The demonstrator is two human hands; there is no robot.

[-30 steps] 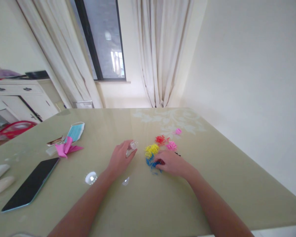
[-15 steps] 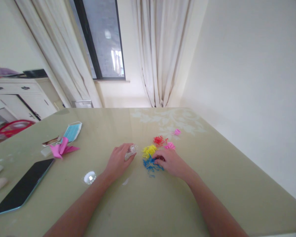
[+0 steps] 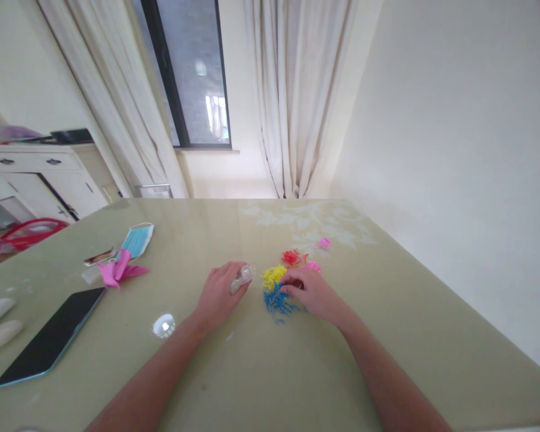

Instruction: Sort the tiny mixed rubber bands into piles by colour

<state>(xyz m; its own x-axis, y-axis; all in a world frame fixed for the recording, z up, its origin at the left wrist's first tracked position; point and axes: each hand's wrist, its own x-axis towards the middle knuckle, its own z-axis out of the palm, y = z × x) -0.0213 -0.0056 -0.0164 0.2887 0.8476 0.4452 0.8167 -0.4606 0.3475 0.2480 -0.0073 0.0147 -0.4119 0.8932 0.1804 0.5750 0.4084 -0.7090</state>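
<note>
My left hand (image 3: 220, 294) is closed around a small clear bottle (image 3: 243, 278), which lies tilted with its rounded end towards the right. Over the edge of a pile of thin blue bands (image 3: 281, 302), my right hand (image 3: 310, 291) has its thumb and forefinger pinched together. Its fingertips touch the pile; whatever is between them is too small to make out. Yellow bands (image 3: 273, 277) lie just beyond the blue ones, and red bands (image 3: 291, 258) farther back. Pink bands (image 3: 314, 266) are partly hidden behind my right hand.
A small pink piece (image 3: 324, 243) lies beyond the piles. Near my left forearm sits a clear round lid-like dome (image 3: 164, 325). On the left are a dark tablet (image 3: 54, 336), a pink folded paper crane (image 3: 119, 270), a blue face mask (image 3: 137, 242) and white objects (image 3: 0, 336).
The view has shifted slightly, so most things appear a little farther right. My right hand has drawn slightly back from the blue pile, showing more of it. My left hand still grips the bottle.
</note>
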